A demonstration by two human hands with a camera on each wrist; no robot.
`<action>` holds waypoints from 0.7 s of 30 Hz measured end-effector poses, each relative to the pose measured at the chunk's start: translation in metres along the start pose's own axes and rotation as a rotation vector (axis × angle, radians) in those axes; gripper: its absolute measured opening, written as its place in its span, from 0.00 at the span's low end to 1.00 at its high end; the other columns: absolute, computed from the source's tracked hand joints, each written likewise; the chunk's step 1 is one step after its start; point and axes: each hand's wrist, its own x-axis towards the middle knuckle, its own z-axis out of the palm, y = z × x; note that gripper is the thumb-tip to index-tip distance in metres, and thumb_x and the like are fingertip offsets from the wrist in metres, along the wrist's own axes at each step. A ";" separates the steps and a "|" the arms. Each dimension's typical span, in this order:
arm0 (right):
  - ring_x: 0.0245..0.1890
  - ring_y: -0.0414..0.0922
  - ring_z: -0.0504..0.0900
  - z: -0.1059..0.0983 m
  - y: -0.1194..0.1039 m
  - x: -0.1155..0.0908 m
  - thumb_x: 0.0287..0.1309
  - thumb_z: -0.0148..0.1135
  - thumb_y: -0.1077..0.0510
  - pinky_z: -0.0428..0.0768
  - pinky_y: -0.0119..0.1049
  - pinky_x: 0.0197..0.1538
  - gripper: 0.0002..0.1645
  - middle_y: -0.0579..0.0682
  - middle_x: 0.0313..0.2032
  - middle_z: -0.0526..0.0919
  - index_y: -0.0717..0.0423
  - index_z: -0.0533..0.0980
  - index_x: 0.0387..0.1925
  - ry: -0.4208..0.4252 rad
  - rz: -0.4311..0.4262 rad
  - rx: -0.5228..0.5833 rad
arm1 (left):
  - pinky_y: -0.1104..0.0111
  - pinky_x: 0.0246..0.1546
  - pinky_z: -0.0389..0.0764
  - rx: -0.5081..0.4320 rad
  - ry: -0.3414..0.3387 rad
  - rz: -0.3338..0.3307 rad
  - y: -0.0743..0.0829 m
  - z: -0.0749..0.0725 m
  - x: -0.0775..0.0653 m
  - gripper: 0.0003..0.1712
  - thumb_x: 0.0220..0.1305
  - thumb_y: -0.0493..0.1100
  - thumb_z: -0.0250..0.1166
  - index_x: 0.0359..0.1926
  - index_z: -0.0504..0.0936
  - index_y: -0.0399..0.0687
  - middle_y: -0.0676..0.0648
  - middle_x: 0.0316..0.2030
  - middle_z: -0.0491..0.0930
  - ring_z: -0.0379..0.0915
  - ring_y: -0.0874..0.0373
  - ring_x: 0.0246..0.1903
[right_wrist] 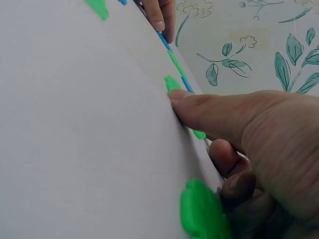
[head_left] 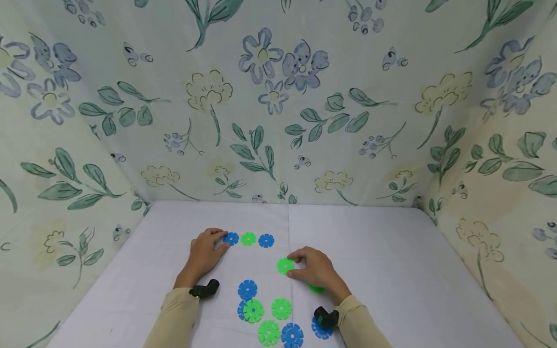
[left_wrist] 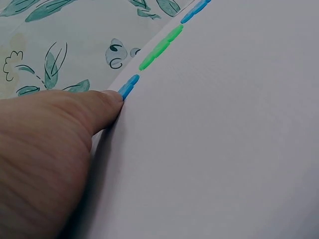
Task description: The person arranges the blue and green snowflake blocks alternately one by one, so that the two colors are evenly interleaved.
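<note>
Three notched plastic interlocking discs lie in a row near the back of the table: a left blue disc [head_left: 231, 239], a green disc [head_left: 248, 239] and another blue disc [head_left: 266, 240]. My left hand [head_left: 206, 252] is at the row's left end, thumb and index finger at the edge of the left blue disc. In the left wrist view its thumb [left_wrist: 107, 107] meets that blue disc [left_wrist: 129, 87]. Right of and nearer than the row, my right hand [head_left: 316, 267] pinches a separate green disc [head_left: 285, 266] between thumb and index finger, low over the cloth.
Closer to me lie several loose discs, among them a blue disc [head_left: 247, 289], a green disc [head_left: 281, 308] and a green disc [head_left: 254, 310] overlapping a blue one. Another green disc [right_wrist: 202, 209] is partly under my right hand. Floral cloth walls [head_left: 261, 145] enclose the white-covered table [head_left: 391, 251].
</note>
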 end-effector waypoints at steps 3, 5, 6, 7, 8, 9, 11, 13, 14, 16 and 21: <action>0.38 0.39 0.74 -0.002 -0.001 0.000 0.43 0.80 0.43 0.74 0.41 0.46 0.24 0.35 0.36 0.78 0.36 0.84 0.45 -0.008 0.015 0.025 | 0.51 0.52 0.65 0.000 0.006 0.004 -0.001 0.001 0.001 0.25 0.66 0.52 0.67 0.62 0.81 0.51 0.44 0.61 0.77 0.71 0.45 0.62; 0.40 0.38 0.75 -0.003 -0.002 -0.001 0.43 0.81 0.43 0.75 0.44 0.49 0.24 0.35 0.37 0.79 0.36 0.83 0.45 -0.009 0.020 0.033 | 0.51 0.52 0.65 0.000 0.004 0.004 -0.001 0.001 0.001 0.25 0.66 0.52 0.67 0.62 0.81 0.51 0.44 0.61 0.77 0.71 0.45 0.62; 0.41 0.38 0.76 -0.003 -0.002 -0.001 0.43 0.81 0.44 0.75 0.45 0.51 0.24 0.35 0.38 0.80 0.36 0.83 0.45 -0.008 0.020 0.037 | 0.51 0.52 0.65 -0.002 0.002 0.002 -0.001 0.001 0.001 0.25 0.66 0.52 0.67 0.62 0.81 0.51 0.44 0.61 0.77 0.71 0.45 0.62; 0.42 0.38 0.76 -0.003 -0.002 -0.001 0.43 0.81 0.44 0.75 0.46 0.51 0.25 0.35 0.39 0.80 0.36 0.82 0.45 -0.006 0.018 0.039 | 0.51 0.53 0.65 -0.004 -0.001 0.001 -0.001 0.001 0.002 0.25 0.67 0.52 0.67 0.62 0.81 0.51 0.44 0.61 0.77 0.71 0.45 0.63; 0.42 0.38 0.76 -0.003 -0.003 -0.001 0.43 0.81 0.44 0.75 0.45 0.51 0.25 0.34 0.39 0.81 0.36 0.82 0.45 -0.005 0.016 0.044 | 0.51 0.53 0.65 -0.005 -0.003 -0.001 -0.001 0.001 0.002 0.25 0.67 0.53 0.67 0.62 0.81 0.52 0.44 0.61 0.77 0.71 0.45 0.63; 0.41 0.38 0.76 -0.003 -0.003 -0.001 0.43 0.81 0.44 0.75 0.44 0.49 0.25 0.34 0.39 0.81 0.36 0.82 0.45 -0.005 0.014 0.051 | 0.50 0.53 0.65 -0.005 -0.006 -0.002 -0.001 0.000 0.002 0.25 0.67 0.53 0.67 0.62 0.81 0.51 0.44 0.61 0.77 0.71 0.45 0.63; 0.38 0.38 0.75 -0.003 -0.003 -0.001 0.43 0.81 0.45 0.74 0.41 0.45 0.24 0.34 0.39 0.82 0.35 0.82 0.45 -0.001 0.010 0.066 | 0.50 0.53 0.65 -0.003 -0.006 -0.001 -0.001 0.000 0.002 0.25 0.67 0.53 0.66 0.61 0.81 0.52 0.44 0.61 0.77 0.71 0.45 0.63; 0.35 0.39 0.74 -0.002 -0.003 -0.001 0.43 0.81 0.45 0.71 0.37 0.41 0.24 0.34 0.38 0.82 0.35 0.82 0.45 0.004 0.007 0.081 | 0.50 0.53 0.65 0.000 -0.003 0.005 -0.001 0.000 0.002 0.25 0.67 0.53 0.66 0.61 0.81 0.51 0.44 0.61 0.77 0.71 0.45 0.63; 0.34 0.39 0.73 -0.002 -0.002 -0.001 0.43 0.81 0.45 0.70 0.36 0.40 0.24 0.33 0.38 0.82 0.35 0.82 0.44 0.006 0.008 0.086 | 0.51 0.53 0.65 0.005 -0.002 0.008 -0.001 0.001 0.003 0.25 0.67 0.53 0.66 0.62 0.81 0.51 0.44 0.61 0.77 0.71 0.45 0.63; 0.33 0.38 0.73 -0.001 -0.001 -0.001 0.43 0.81 0.46 0.69 0.34 0.39 0.23 0.33 0.36 0.82 0.34 0.82 0.44 0.011 0.009 0.097 | 0.51 0.52 0.65 0.008 -0.002 0.011 -0.001 0.001 0.003 0.25 0.67 0.53 0.66 0.62 0.81 0.51 0.44 0.61 0.77 0.71 0.45 0.62; 0.32 0.38 0.74 0.001 0.003 0.000 0.42 0.81 0.45 0.70 0.35 0.39 0.23 0.33 0.33 0.82 0.34 0.83 0.44 0.009 0.007 0.130 | 0.51 0.53 0.65 -0.001 -0.011 0.001 0.000 0.001 0.002 0.25 0.67 0.53 0.66 0.62 0.81 0.51 0.44 0.61 0.77 0.71 0.45 0.63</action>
